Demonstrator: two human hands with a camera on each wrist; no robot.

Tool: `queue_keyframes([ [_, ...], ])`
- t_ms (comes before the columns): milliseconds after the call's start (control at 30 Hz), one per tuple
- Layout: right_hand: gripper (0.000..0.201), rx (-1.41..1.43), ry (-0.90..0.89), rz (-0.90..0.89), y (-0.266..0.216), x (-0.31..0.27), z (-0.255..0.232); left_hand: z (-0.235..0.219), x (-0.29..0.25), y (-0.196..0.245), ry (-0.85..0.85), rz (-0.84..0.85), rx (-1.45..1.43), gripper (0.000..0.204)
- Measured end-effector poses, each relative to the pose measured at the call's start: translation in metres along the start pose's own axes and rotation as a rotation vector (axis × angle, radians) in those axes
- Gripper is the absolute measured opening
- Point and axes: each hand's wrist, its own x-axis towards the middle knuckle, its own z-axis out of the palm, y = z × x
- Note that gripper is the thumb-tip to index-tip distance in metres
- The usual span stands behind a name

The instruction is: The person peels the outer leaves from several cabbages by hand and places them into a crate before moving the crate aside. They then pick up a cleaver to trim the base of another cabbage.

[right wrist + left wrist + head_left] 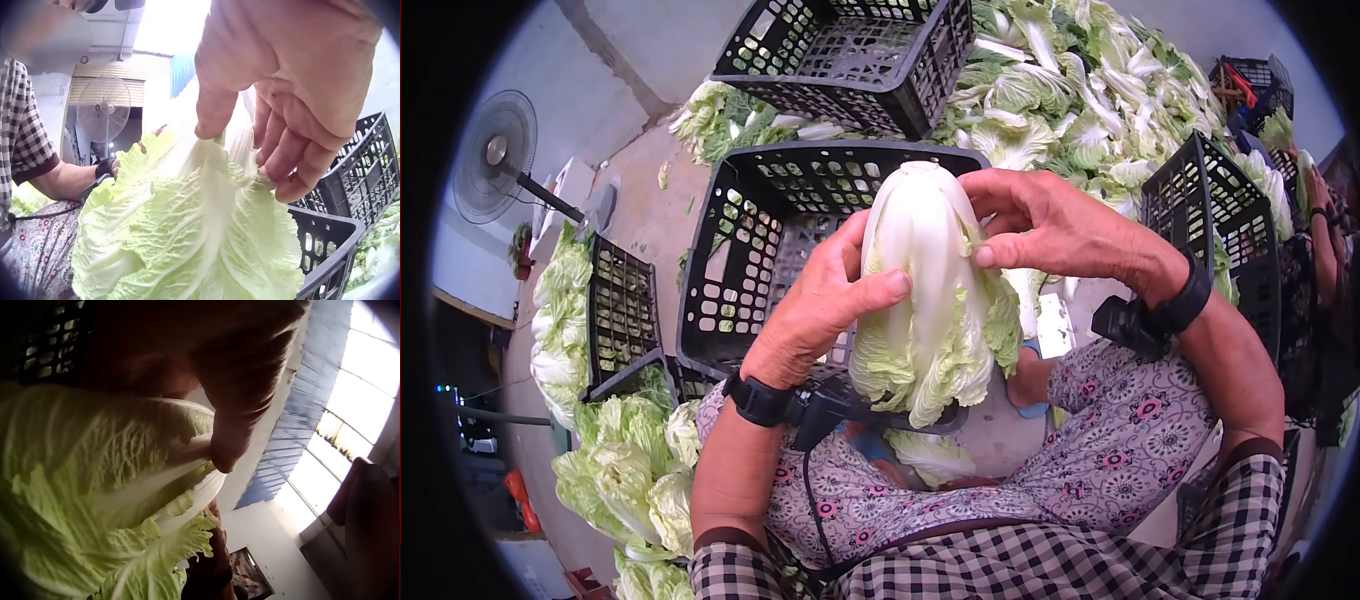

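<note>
A head of napa cabbage (930, 290) is held upright, its white base up and pale green leaf tips down, above the near side of a black crate (730, 260). My left hand (820, 300) grips its left side, thumb across the front. On the right side, my right hand (1070, 225) has its thumb and bent fingers around the cabbage's edge. In the right wrist view the right hand (281, 81) touches the cabbage (200, 219) with thumb and fingertips. The left wrist view shows the left thumb (234, 425) pressed on the cabbage (112, 487).
Another black crate (850, 60) stands beyond, beside a large pile of loose leaves (1080, 100). More crates stand at left (622, 300) and right (1210, 200). Cabbages (625, 460) lie at lower left; a fan (495, 150) stands at far left. Another person's arm (1322, 240) shows at far right.
</note>
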Motion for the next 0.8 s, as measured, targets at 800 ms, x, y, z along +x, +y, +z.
queue_keyframes([
  [800,0.049,-0.242,0.114,-0.153,0.012,0.002,0.004,-0.004,0.001,0.0,0.048,0.002,0.037,0.074],
])
